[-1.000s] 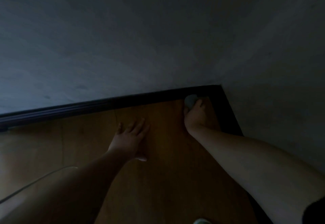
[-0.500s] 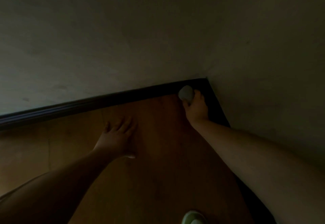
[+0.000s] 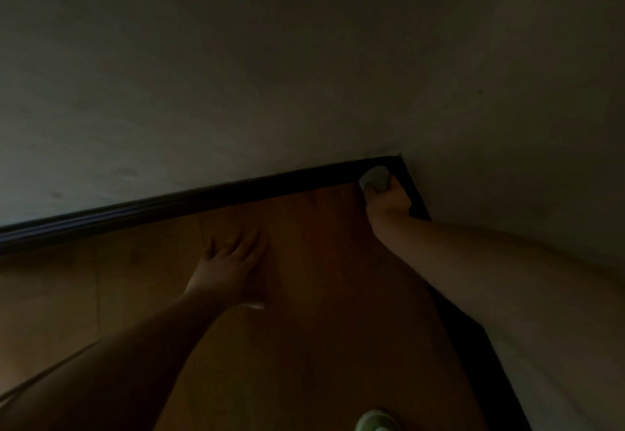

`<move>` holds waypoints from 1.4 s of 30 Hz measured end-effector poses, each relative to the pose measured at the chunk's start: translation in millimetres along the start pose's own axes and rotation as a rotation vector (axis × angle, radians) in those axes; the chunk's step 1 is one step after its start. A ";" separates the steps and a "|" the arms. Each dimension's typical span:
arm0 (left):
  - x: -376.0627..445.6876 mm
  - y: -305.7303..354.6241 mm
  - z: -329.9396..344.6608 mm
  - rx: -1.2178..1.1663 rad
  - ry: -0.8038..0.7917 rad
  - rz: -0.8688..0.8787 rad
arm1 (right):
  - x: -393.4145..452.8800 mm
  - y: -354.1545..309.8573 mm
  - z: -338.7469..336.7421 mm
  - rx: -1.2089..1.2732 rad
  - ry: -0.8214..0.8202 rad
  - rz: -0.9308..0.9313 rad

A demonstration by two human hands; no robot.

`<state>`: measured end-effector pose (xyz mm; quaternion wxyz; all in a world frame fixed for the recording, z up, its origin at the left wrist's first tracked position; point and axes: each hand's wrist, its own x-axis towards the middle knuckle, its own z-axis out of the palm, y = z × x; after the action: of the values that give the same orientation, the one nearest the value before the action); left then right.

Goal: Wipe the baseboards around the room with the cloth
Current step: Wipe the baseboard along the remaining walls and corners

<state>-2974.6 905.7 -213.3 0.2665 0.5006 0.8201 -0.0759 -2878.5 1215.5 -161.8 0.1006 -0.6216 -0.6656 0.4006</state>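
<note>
At the corner where two walls meet, the right hand (image 3: 387,199) grips a pale bunched cloth (image 3: 374,177), fingers curled round it, pressing it against the dark baseboard (image 3: 189,201). Left hand (image 3: 233,266) rests flat on the wooden floor (image 3: 324,312), fingers straight and slightly spread. Pale green footwear (image 3: 377,422) shows at the bottom edge.

Pale bunched cloth (image 3: 374,177) against dark baseboard (image 3: 209,201) — in room corner
</note>
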 end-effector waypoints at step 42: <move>-34.9 -42.3 -2.8 -0.022 0.103 -0.062 | -80.3 -3.2 75.9 -0.072 0.224 -0.206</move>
<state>-2999.6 859.0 -199.1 0.2271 0.4752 0.8487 -0.0490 -2912.2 1111.9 -180.4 0.1924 -0.5939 -0.7244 0.2924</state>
